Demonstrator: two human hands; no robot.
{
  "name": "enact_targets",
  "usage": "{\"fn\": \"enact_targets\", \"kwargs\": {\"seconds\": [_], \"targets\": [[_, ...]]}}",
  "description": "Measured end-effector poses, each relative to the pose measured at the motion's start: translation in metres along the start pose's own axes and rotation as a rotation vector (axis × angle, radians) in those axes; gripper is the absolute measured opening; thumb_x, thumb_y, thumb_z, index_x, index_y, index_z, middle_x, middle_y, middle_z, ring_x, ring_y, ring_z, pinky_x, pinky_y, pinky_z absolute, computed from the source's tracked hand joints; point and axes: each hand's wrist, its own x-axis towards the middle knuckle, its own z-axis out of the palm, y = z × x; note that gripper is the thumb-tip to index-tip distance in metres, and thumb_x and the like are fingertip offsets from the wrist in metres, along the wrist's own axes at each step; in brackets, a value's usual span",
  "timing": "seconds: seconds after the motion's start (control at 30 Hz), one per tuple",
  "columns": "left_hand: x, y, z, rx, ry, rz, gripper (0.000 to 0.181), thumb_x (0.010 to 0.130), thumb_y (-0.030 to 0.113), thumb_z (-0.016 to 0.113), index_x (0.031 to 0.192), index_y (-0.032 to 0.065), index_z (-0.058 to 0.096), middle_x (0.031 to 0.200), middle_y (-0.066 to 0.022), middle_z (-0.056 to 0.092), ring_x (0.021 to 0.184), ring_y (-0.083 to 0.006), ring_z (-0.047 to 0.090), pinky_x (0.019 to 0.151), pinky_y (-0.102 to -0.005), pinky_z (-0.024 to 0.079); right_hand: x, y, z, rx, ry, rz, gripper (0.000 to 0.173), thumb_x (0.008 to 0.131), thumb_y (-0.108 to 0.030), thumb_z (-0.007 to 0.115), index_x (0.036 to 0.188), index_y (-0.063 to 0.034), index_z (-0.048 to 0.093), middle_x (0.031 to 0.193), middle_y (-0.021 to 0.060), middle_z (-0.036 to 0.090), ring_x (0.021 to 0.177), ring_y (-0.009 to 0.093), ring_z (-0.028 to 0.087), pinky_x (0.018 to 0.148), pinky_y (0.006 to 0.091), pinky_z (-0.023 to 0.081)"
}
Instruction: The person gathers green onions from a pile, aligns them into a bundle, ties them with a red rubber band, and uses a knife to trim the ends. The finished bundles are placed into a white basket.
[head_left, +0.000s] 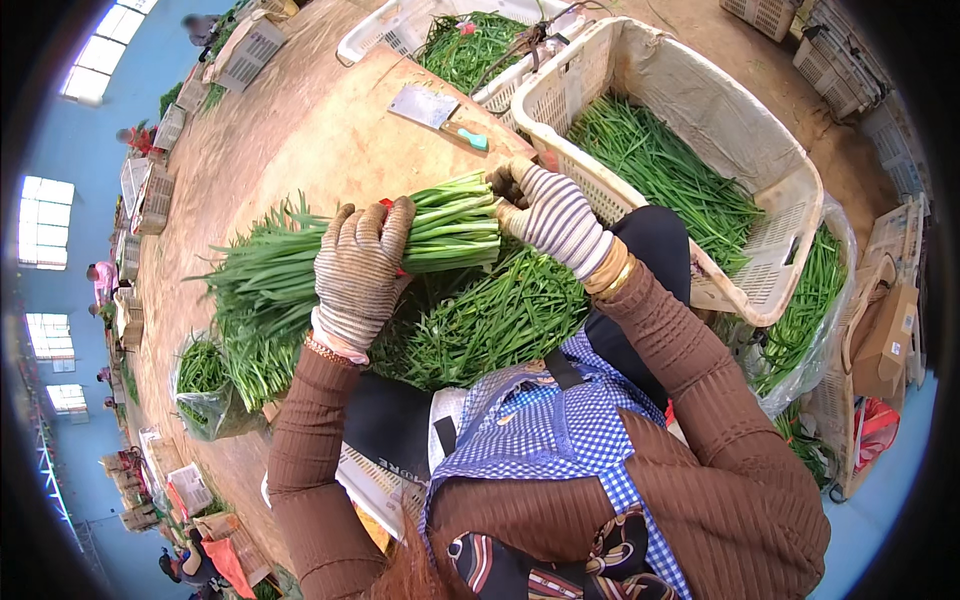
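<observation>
My left hand (361, 274), in a striped, soiled glove, grips a bunch of Chinese chives (456, 229) from above. The pale stem ends point right and the green leaves spread left. Bits of a red band (402, 273) show beside my left fingers. At the stem ends is my right hand (559, 217), gloved too, with bent fingers close to or touching them; whether it pinches a stem I cannot tell. Loose chives (502, 319) lie below the bunch, before my lap. A cleaver (426, 106) with a wooden, turquoise-ended handle rests on the wooden board (330, 161) beyond.
A large white plastic crate (780, 161) with chives stands at the right, another crate (367, 41) behind the board. Bagged chives (202, 375) sit left, and a clear bag (832, 300) of greens right. A cardboard box (885, 341) is at far right. Distant people work beside crates.
</observation>
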Motion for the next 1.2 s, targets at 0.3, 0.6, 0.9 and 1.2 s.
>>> {"fn": "enact_targets", "kwargs": {"seconds": [0.3,0.6,0.9,1.2], "targets": [[0.022,-0.034,0.014,-0.048,-0.120,0.080,0.082,0.050,0.023,0.079,0.122,0.0093,0.044,0.107,-0.0111,0.054,0.099,-0.0290,0.052,0.094,-0.0415,0.039,-0.003,0.009,0.033,0.088,0.368,-0.162,0.022,0.072,-0.006,0.065,0.094,-0.0025,0.061,0.076,0.0130,0.061,0.065,0.021,0.061,0.061,0.0287,0.049],[0.031,-0.055,0.094,-0.163,-0.323,0.081,0.075,0.055,0.027,0.077,0.120,0.0080,0.044,0.107,-0.0132,0.056,0.100,-0.0282,0.053,0.098,-0.0399,0.036,0.005,0.069,0.075,0.431,0.256,0.251,0.031,0.074,-0.008,0.066,0.101,0.0041,0.058,0.090,0.0128,0.063,0.076,0.017,0.061,0.070,0.0287,0.050],[0.025,-0.023,0.146,-0.183,-0.251,0.048,0.091,0.052,0.027,0.079,0.129,0.0071,0.034,0.127,-0.0126,0.042,0.121,-0.0265,0.038,0.106,-0.0450,0.022,0.014,0.096,0.072,-0.376,0.056,0.229,0.027,0.072,-0.024,0.062,0.086,-0.0011,0.058,0.084,0.0178,0.058,0.078,0.032,0.058,0.071,0.0387,0.047],[0.021,-0.001,0.158,-0.258,-0.256,-0.091,0.086,0.053,0.028,0.079,0.126,0.0125,0.036,0.125,-0.0076,0.043,0.119,-0.0240,0.040,0.107,-0.0456,0.020,0.019,0.093,0.083,-0.294,0.067,0.428,0.028,0.070,-0.021,0.059,0.087,0.0006,0.059,0.080,0.0188,0.062,0.073,0.032,0.061,0.070,0.0368,0.049]]}}
